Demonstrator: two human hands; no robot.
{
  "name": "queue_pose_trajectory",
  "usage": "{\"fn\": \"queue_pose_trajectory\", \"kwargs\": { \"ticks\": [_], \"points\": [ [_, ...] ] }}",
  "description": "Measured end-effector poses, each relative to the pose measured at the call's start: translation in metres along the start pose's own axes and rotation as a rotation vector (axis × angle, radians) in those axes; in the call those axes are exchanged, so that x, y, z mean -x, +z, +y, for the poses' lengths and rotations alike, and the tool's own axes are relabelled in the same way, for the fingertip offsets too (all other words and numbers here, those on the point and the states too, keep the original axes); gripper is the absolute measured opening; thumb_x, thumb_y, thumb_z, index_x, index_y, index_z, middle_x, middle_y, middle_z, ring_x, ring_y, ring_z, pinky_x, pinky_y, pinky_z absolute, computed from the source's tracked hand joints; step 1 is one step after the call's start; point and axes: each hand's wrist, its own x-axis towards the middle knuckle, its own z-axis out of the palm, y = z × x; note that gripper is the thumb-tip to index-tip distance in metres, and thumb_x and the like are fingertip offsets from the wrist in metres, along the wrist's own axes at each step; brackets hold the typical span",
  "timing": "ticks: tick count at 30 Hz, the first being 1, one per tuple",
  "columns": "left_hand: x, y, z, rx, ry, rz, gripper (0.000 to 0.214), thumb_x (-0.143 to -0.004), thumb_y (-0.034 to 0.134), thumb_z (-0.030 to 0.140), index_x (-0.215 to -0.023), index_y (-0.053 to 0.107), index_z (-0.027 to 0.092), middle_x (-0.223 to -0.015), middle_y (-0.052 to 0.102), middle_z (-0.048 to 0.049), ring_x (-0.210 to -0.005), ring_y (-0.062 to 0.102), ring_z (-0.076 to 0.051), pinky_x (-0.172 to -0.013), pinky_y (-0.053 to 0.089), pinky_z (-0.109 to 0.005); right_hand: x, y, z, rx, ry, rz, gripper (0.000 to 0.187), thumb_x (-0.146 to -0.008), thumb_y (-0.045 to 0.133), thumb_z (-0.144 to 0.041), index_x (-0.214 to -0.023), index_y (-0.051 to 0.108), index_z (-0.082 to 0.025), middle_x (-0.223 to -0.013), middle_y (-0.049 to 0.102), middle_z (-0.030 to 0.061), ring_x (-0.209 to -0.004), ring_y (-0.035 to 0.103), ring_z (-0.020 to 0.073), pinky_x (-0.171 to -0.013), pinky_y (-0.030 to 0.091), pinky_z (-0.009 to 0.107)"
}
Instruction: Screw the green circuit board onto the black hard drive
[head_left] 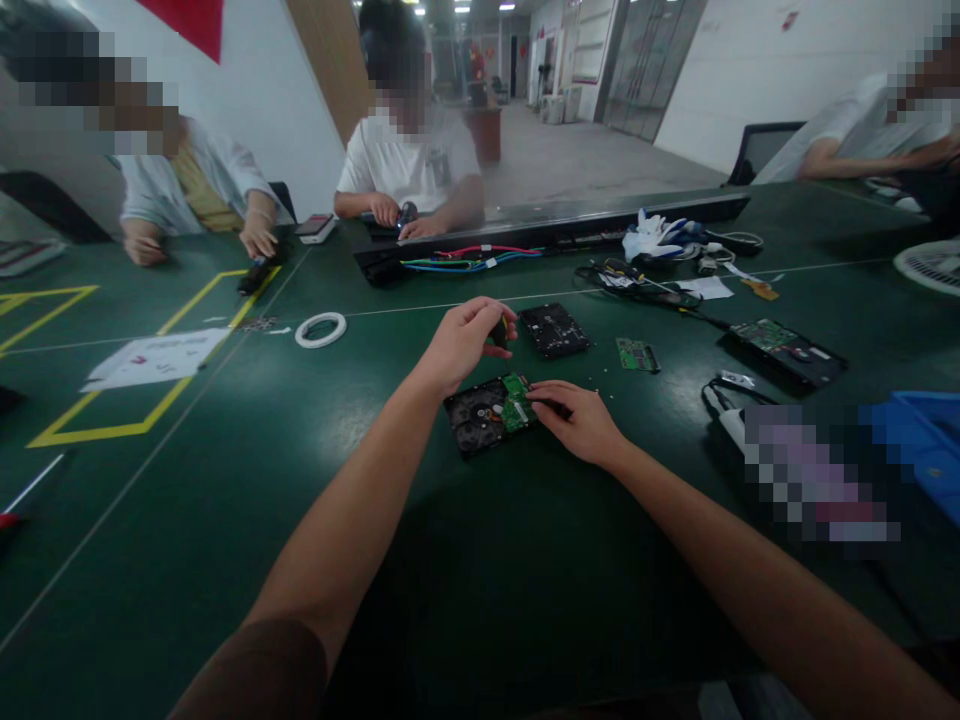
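Note:
A hard drive (480,418) lies on the green table in front of me, its green circuit board (517,403) facing up. Over its far edge, my left hand (472,340) is closed around a screwdriver (500,332) with a black and yellow handle; its shaft is hard to make out. The fingers of my right hand (576,418) grip the drive's right end, at the edge of the board. Just beyond lies a second hard drive (555,330), dark side up. A loose circuit board (637,354) rests to its right.
Another drive with a board (784,352) lies at the right, near a blue tray (926,440). Cables (637,282) and white gloves (656,238) lie by a long black panel (600,228). A white ring (320,330) and paper (157,358) are left. Several people sit around the table.

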Motion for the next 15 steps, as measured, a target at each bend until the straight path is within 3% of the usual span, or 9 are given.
{"fn": "queue_pose_trajectory", "kwargs": {
  "ticks": [4,8,15],
  "points": [
    [0.0051,0.0017,0.001,-0.015,0.032,-0.022,0.022,-0.095,0.054,0.033,-0.09,0.068,0.016,-0.09,0.067,-0.0075,-0.086,0.065,-0.017,-0.066,0.06,-0.028,-0.0017,0.002,-0.0002,0.007,0.055,-0.009,0.021,-0.097,0.062,-0.031,-0.114,0.075,-0.027,-0.125,0.073,0.005,-0.1,0.072,0.0213,-0.086,0.057,0.038],
    [0.0076,0.004,0.001,-0.036,0.044,-0.009,0.022,-0.097,0.055,0.033,-0.089,0.067,0.017,-0.089,0.066,-0.0065,-0.084,0.065,-0.016,-0.066,0.059,-0.027,-0.0042,0.0069,0.0026,0.018,0.125,0.039,0.021,-0.096,0.065,-0.037,-0.11,0.076,-0.026,-0.111,0.077,0.0051,-0.085,0.07,0.0194,-0.073,0.055,0.033],
    [0.0069,0.005,-0.0019,-0.094,0.083,-0.001,0.024,-0.096,0.061,0.037,-0.089,0.069,0.016,-0.086,0.065,-0.0052,-0.077,0.062,-0.013,-0.066,0.059,-0.025,-0.0048,0.008,0.0041,0.026,0.114,0.04,0.025,-0.093,0.068,-0.041,-0.11,0.076,-0.025,-0.098,0.077,0.0049,-0.075,0.066,0.018,-0.067,0.052,0.032]
  ]
}}
